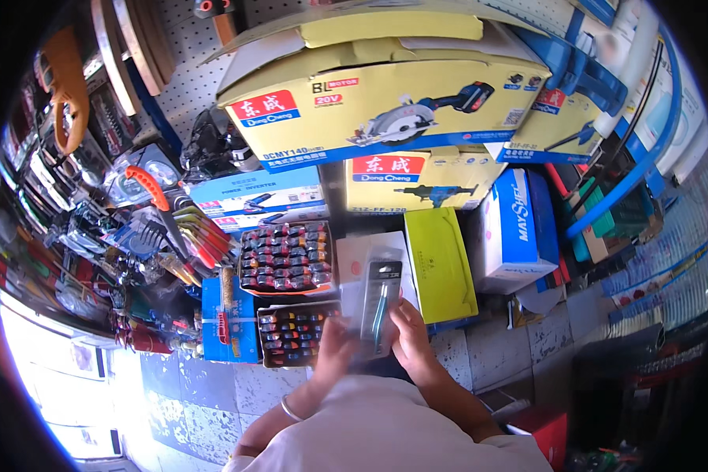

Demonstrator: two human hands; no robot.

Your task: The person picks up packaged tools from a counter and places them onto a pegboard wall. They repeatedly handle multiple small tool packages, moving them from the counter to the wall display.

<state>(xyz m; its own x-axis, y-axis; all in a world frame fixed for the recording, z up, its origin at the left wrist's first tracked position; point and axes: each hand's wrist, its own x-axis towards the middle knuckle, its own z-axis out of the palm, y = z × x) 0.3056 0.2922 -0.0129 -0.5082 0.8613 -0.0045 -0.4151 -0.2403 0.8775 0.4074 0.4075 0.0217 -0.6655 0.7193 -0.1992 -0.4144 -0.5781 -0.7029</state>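
Observation:
A clear blister package with a slim teal-handled tool inside is held upright in front of my chest; the kind of tool cannot be told. My right hand grips its right edge, thumb on the front. Blurred, my left hand is at the package's lower left side, and its contact with the package is unclear. Behind the package stands a white box. To the left are two open boxes of screwdrivers, an upper one and a lower one, with handle ends facing up.
A yellow-green box and a blue-and-white box stand at the right. Large yellow DongCheng tool boxes are stacked behind. A blue box and an orange-handled pruning saw are at the left. Tiled floor shows below.

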